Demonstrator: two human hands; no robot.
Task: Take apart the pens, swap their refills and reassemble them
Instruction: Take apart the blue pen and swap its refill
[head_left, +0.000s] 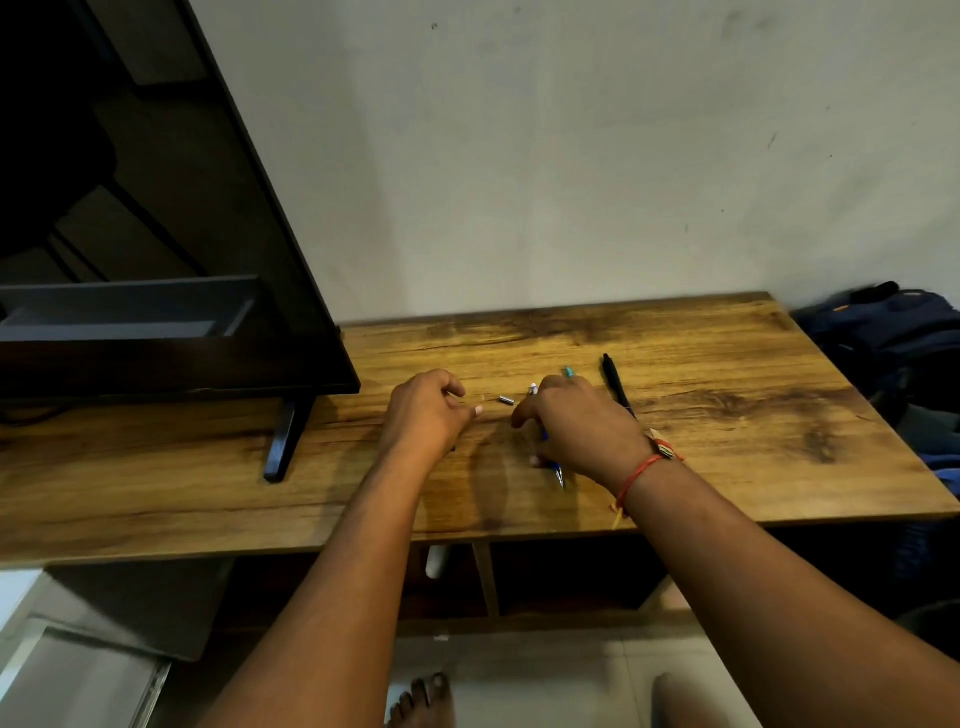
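Blue pen (557, 470) gripped under right hand (576, 426); left hand (431, 410) curled, contents unclear. Advice: keep mid-frame metal part (506, 400) from rolling off table (727, 338).

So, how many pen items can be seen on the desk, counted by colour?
Black pen: 1
Blue piece: 1
Teal piece: 1
White-ended piece: 1
Silver piece: 1
Total: 5; the right hand hides whether some join.
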